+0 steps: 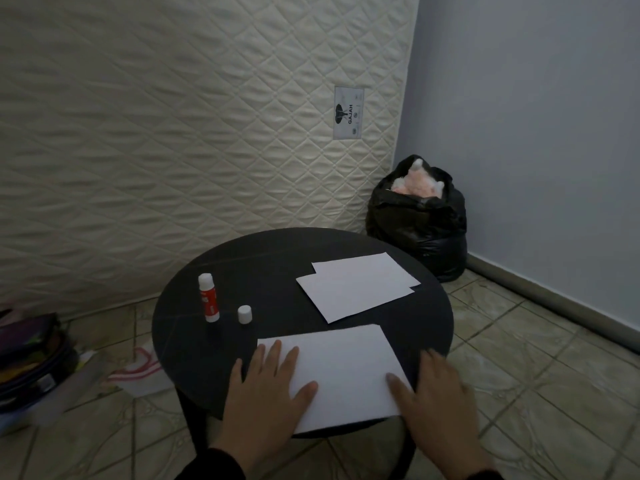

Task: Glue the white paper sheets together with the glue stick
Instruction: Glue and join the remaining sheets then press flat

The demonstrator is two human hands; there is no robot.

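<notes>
1. Pressing flat with both palms, I had the nearest white paper sheet pinned at the near edge of the round black tabletop.
2. My left hand lay on the sheet's left end, fingers spread, its grip wide and holding nothing.
3. My right hand covered the sheet's near right corner, likewise flat with a wide grip; it looked blurred.
4. Two more white paper sheets lay overlapped farther back on the right side of the tabletop, apart from the sheet under my hands.
5. A white glue stick with a red label stood upright and uncapped on the left side, with its small white cap standing just beside it.
6. A black plastic bag sat on the tiled floor in the corner behind the tabletop, next to a quilted cream mattress leaning upright.
</notes>
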